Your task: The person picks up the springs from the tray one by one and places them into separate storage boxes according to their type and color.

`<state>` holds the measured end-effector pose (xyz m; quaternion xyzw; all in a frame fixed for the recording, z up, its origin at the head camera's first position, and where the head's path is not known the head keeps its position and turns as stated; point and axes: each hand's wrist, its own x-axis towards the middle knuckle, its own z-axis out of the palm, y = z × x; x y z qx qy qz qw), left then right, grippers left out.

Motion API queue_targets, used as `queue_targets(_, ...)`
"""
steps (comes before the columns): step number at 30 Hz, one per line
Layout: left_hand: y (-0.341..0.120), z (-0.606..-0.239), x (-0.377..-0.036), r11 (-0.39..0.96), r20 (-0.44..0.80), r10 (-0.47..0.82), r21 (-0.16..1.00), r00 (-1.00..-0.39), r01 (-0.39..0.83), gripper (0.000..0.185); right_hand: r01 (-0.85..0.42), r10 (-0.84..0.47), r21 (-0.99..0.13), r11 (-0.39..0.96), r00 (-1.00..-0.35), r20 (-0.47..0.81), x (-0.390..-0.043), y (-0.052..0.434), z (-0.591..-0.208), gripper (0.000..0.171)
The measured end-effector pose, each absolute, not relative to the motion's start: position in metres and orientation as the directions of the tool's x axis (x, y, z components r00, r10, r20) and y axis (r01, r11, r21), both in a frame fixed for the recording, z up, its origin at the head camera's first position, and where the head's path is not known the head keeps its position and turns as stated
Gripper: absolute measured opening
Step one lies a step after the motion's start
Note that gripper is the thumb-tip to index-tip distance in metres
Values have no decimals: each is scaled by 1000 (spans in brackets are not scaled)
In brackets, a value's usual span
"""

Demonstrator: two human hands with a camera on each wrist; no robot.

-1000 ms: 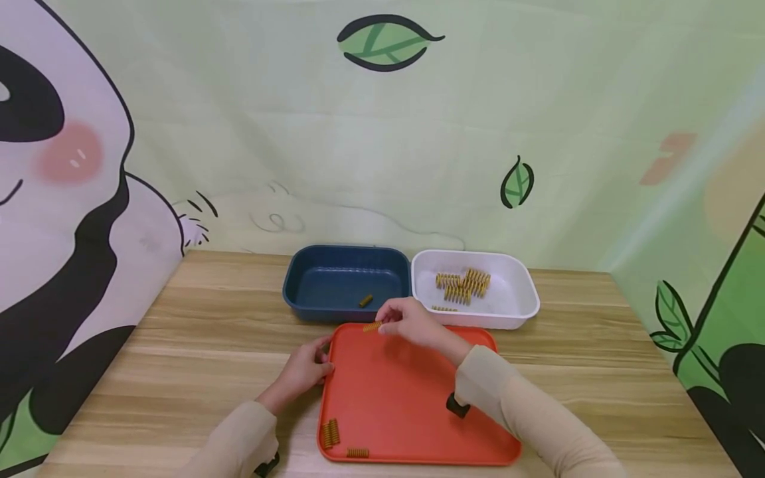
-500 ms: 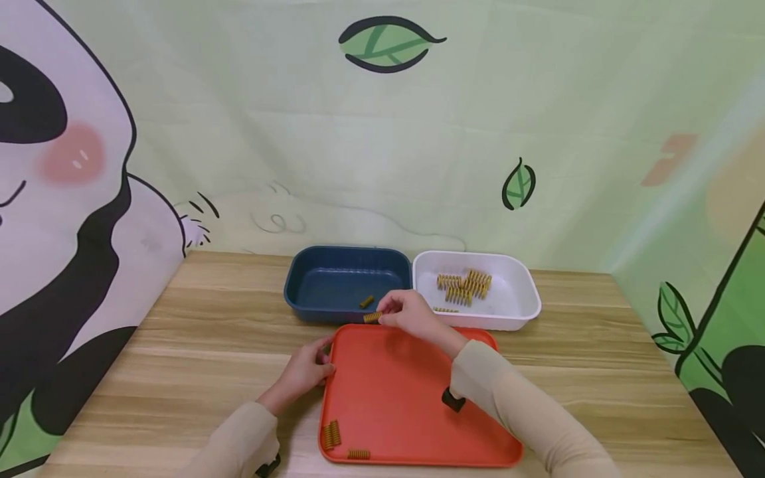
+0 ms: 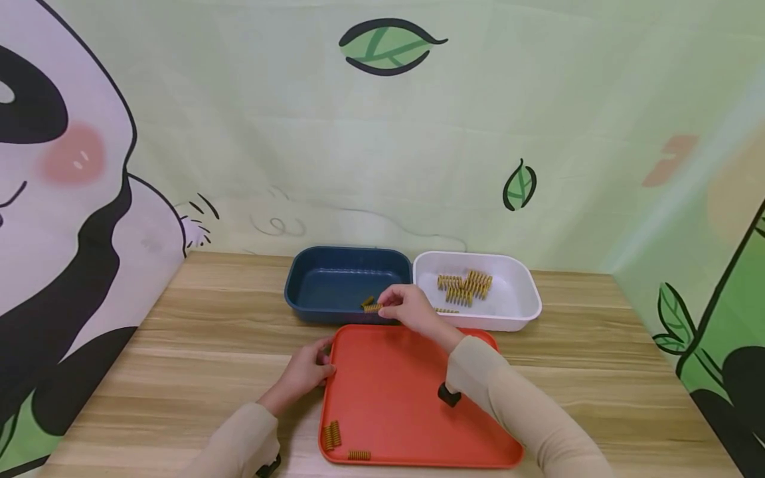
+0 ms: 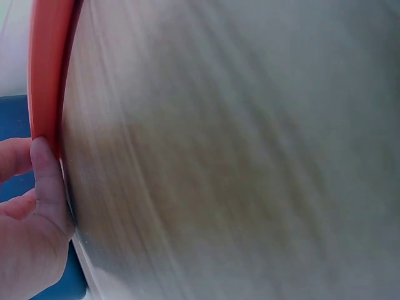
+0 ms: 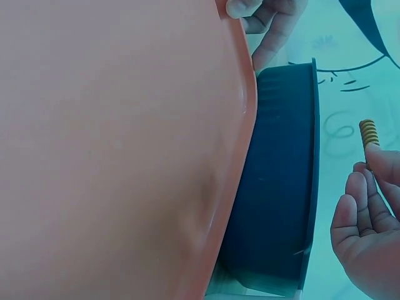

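My right hand [image 3: 414,311] pinches a brass-coloured coil spring [image 3: 372,309] by one end between thumb and fingers. The spring overlaps the near wall of the dark blue bin [image 3: 317,287] in the head view; the right wrist view shows its free coils [image 5: 369,131] sticking out past the thumb. Inside that bin lies a similar loose spring [image 3: 367,301], partly covered by the held one. My left hand [image 3: 301,373] grips the left rim of the red tray [image 3: 412,392], thumb on the edge. Near the tray's front left corner lie two upright springs [image 3: 331,435] and one sideways spring [image 3: 359,455].
A white bin [image 3: 518,295] stands against the blue bin's right side, with several springs [image 3: 466,285] in it. Both bins sit behind the tray on a wooden table [image 3: 221,318]. A printed cloth backdrop [image 3: 287,133] rises at the table's back edge.
My right hand has moved away from me with the spring, from over the tray's far edge to the blue bin's near wall. The left hand stays on the tray rim.
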<state>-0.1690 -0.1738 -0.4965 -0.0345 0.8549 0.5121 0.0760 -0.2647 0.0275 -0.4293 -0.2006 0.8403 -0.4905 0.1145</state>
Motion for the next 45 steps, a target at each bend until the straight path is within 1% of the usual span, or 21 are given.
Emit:
queue_targets(11,-175,-498,-169,472,-165,13,871,-986,-140,55,-218,-431,-869,445,-902,6,-274,19,-429,11)
queue_targets(22,-175,-498,-169,473,-165,5,869,-986,-143,54,-161,-398,-867,473,-916,-47,-279,11,-428,11)
queue_targets(37,-176,-498,-169,473,-159,7,871,-987,-137,54,-169,-370,-835,523,-928,-44,-294,2,-433,11)
queue_targets(45,-176,-498,-169,484,-154,15,866,-988,-128,54,-134,-348,-836,532,-935,-71,-299,-5,-432,12)
